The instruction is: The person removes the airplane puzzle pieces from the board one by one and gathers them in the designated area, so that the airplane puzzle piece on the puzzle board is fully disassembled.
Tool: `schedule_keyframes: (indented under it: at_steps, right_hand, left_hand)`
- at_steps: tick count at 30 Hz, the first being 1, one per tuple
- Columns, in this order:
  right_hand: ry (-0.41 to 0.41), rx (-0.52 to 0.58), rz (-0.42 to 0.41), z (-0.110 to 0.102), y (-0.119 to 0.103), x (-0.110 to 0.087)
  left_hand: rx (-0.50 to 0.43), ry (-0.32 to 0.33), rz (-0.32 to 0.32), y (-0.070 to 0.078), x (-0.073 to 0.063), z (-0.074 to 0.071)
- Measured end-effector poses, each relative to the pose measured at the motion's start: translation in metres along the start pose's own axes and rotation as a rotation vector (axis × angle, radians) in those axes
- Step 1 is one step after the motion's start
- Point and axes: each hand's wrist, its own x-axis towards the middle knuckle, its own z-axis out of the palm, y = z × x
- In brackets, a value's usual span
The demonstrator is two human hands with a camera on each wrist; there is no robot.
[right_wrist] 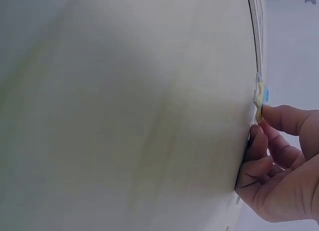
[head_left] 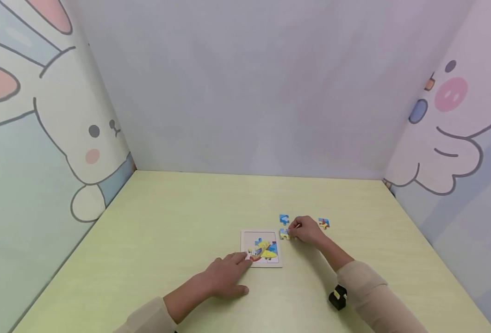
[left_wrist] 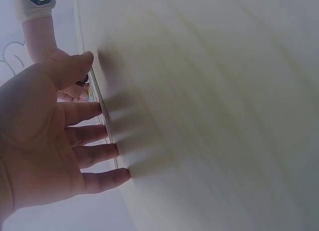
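Observation:
A square wooden puzzle board [head_left: 249, 235] lies on the table, partly filled with pieces that show a yellow airplane [head_left: 264, 249]. My left hand [head_left: 228, 276] rests at the board's lower left corner, fingers extended, fingertips on its edge. In the left wrist view the left hand [left_wrist: 45, 136] has its fingers straight and slightly spread. My right hand [head_left: 307, 230], right of the board, pinches a yellow and blue puzzle piece [head_left: 284, 234] between thumb and forefinger. That piece [right_wrist: 261, 99] stands slightly tilted by the thumb in the right wrist view, the other fingers curled against the table.
A blue puzzle piece [head_left: 284, 219] lies above the board's right corner. Another piece [head_left: 324, 223] is beyond the right hand, which partly hides one more. A black device [head_left: 338, 297] sits at the right sleeve. Printed walls border the table [head_left: 178, 208].

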Motion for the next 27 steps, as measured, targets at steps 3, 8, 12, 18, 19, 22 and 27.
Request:
schedule_keyframes:
  at_steps: [3,8,12,18,19,22,27]
  right_hand:
    - [0.006,-0.012,0.004,0.000,-0.001,0.000]
    - [-0.001,-0.022,0.008,-0.002,-0.001,0.001]
    - [-0.008,-0.026,0.017,-0.002,0.000,0.002]
    - [-0.002,0.018,0.007,-0.004,0.002,-0.001]
    - [-0.005,0.037,0.001,-0.005,0.002,-0.003]
    - [-0.017,0.104,-0.012,-0.008,0.002,-0.010]
    - [-0.029,0.216,-0.035,-0.015,0.000,-0.021]
  left_hand:
    - [-0.009,0.003,0.002,0.001,0.000,0.000]
    - [-0.018,0.014,0.003,0.000,0.001,0.000]
    - [-0.020,0.026,0.012,-0.001,0.001,0.001]
    - [-0.031,0.028,0.010,-0.001,0.001,0.002]
    - [-0.039,0.029,0.008,0.000,0.001,0.002]
    - [-0.066,0.041,0.008,0.001,0.000,0.003]
    - [-0.061,0.068,0.023,0.006,-0.001,-0.001]
